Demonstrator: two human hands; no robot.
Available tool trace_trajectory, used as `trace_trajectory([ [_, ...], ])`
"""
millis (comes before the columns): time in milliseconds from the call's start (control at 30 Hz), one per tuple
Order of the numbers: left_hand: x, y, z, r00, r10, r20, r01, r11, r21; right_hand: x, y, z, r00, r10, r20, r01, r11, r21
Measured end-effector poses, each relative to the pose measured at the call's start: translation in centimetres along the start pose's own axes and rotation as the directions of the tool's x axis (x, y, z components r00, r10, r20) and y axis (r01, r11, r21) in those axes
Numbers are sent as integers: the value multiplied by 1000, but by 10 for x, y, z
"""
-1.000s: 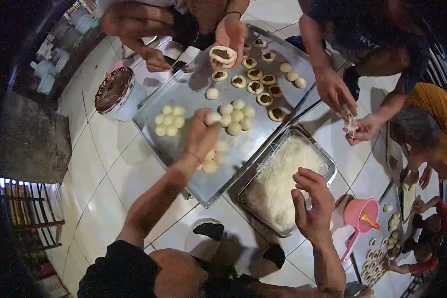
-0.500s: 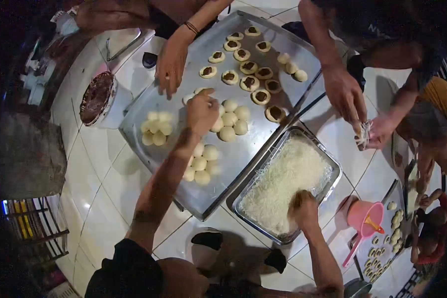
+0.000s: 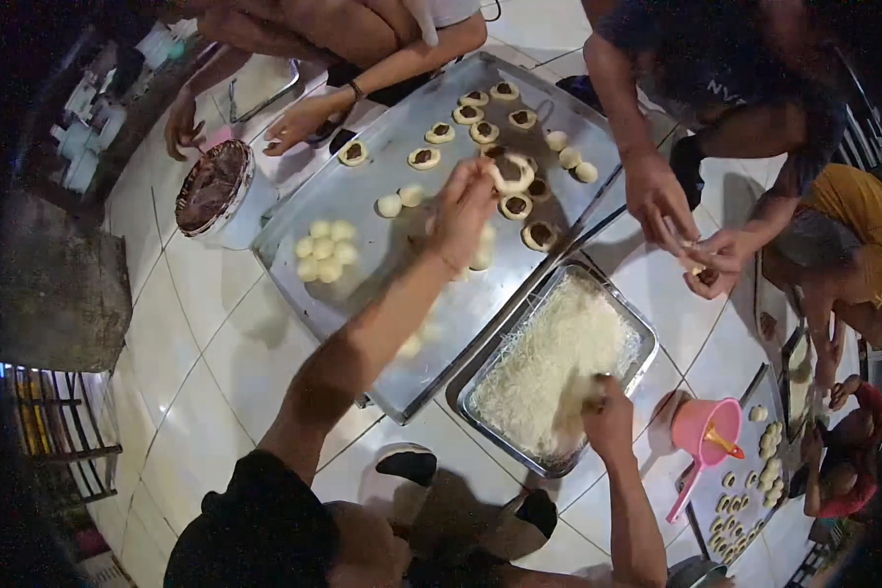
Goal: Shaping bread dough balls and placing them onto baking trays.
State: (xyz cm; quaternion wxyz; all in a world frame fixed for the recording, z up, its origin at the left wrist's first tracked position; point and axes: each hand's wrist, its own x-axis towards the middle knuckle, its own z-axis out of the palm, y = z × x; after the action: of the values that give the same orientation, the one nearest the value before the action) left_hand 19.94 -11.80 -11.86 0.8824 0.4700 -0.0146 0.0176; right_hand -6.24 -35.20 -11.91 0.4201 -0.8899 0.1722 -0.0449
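White tiles (image 3: 216,392) run beneath the tray (image 3: 480,294), over which, from afar, I see the left hand (image 3: 464,214) pinch a filled round (image 3: 512,176) by its edge, while the right hand (image 3: 608,416) hangs over the shreds (image 3: 559,353), its fingers too blurred to tell spread from closed.

A wide head-worn fisheye looks down from near overhead.

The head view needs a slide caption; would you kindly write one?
Left hand holds a filled dough round over a metal tray; right hand at white shreds.
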Motion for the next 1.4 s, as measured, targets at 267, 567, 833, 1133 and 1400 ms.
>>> trace_trajectory([
  [267, -146, 16, 15, 769, -617, 169, 623, 662, -417, 13, -16, -17, 974, 95, 205, -156, 939, 307],
  [567, -202, -4, 56, 713, -685, 147, 694, 720, -6, 1, -77, 7, 978, -207, -13, 207, 972, 108],
  [833, -195, 18, 64, 714, -639, 286, 675, 737, -37, -10, -81, -15, 882, -374, -286, 416, 904, 100],
  [1133, -176, 67, 95, 641, -626, 444, -333, 294, 896, -4, -77, -20, 769, -613, -181, 633, 769, 88],
  [1400, -185, 68, 82, 871, -226, 437, -40, 852, 521, -10, -93, -29, 922, -381, -65, 383, 875, 297],
])
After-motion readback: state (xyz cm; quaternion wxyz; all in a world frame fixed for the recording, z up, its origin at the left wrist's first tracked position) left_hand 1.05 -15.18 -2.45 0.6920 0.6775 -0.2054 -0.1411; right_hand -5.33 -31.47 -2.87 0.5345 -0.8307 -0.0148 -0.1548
